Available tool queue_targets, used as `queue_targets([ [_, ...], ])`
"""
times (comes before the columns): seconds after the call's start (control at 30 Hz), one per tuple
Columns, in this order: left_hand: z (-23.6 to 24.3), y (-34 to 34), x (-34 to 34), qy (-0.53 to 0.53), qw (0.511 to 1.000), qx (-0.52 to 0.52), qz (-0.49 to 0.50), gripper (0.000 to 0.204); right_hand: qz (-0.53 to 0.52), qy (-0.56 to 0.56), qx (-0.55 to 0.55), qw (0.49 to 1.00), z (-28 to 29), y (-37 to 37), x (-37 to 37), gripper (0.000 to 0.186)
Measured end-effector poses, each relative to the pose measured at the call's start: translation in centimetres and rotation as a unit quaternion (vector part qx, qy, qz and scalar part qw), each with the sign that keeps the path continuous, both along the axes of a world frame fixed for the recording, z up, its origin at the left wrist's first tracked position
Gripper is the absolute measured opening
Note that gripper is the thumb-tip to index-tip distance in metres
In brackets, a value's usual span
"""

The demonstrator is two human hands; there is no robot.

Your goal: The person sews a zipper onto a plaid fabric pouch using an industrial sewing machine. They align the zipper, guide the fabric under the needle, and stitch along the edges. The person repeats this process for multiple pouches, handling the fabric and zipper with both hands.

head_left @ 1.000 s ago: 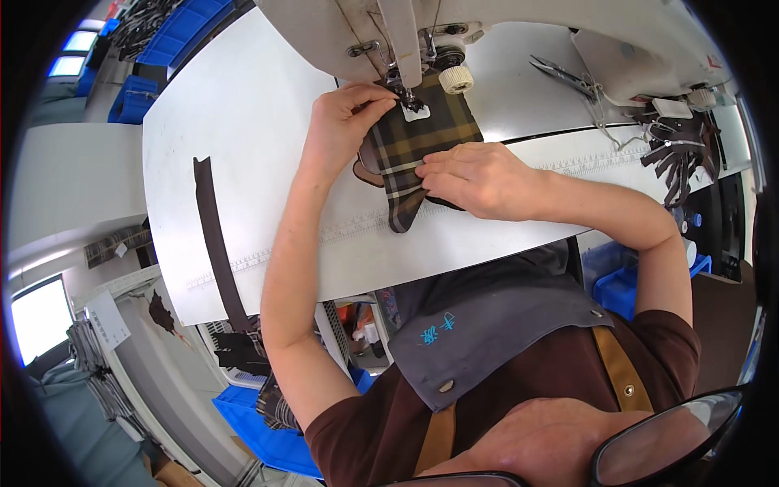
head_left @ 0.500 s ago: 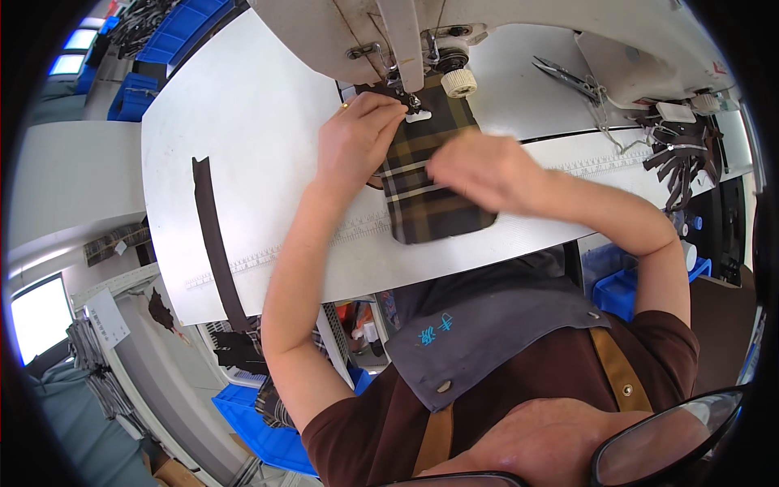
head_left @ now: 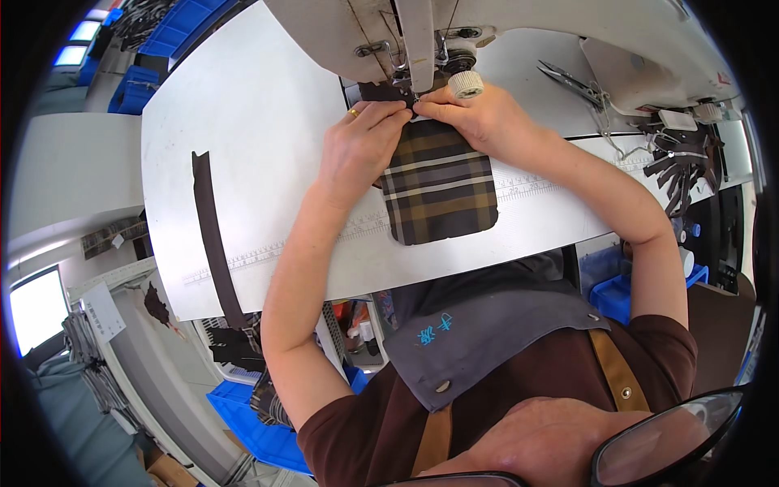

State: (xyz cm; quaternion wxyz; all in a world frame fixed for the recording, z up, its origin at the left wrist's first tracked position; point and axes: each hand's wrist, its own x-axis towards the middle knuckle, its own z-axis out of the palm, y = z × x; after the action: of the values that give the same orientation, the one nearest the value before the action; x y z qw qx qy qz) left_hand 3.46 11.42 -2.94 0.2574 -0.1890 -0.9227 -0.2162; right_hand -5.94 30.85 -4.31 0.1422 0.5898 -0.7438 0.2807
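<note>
A dark plaid fabric piece (head_left: 438, 191) with brown and white stripes and rounded corners lies on the white sewing table (head_left: 276, 146), its far end under the head of the sewing machine (head_left: 418, 49). My left hand (head_left: 357, 150) pinches the fabric's far part at the left of the presser foot, fingertips together. From the right, my right hand (head_left: 491, 122) reaches under the white knob, its thumb and fingers closed on the fabric beside the needle. The fingertips of both hands nearly meet and hide the spot between them.
A long dark fabric strip (head_left: 214, 239) lies at the table's left, hanging over the front edge. Scissors (head_left: 570, 83) rest right of the machine head. A bunch of dark strips (head_left: 677, 166) hangs at the far right. A printed ruler (head_left: 324, 239) runs along the table.
My right hand has moved up from over the middle of the plaid piece to the presser foot and closed there. A small white patch near the needle is now covered. My left hand has barely shifted.
</note>
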Motion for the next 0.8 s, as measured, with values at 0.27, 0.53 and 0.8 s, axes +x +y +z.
queue_targets([
  [0.27, -0.1, -0.1, -0.1, -0.001, 1.000, 0.005, 0.000, 0.017, -0.005, 0.075, 0.023, 0.997, 0.9, 0.2, 0.6, 0.033],
  [0.53, -0.3, -0.4, -0.5, -0.005, 0.999, 0.032, 0.002, 0.016, -0.025, 0.080, 0.013, 0.996, 0.7, 0.0, 0.8, 0.031],
  [0.8, -0.3, -0.9, -1.2, -0.030, 0.999, 0.027, 0.014, 0.019, -0.060, 0.089, 0.032, 0.994, 1.2, -0.4, 0.3, 0.030],
])
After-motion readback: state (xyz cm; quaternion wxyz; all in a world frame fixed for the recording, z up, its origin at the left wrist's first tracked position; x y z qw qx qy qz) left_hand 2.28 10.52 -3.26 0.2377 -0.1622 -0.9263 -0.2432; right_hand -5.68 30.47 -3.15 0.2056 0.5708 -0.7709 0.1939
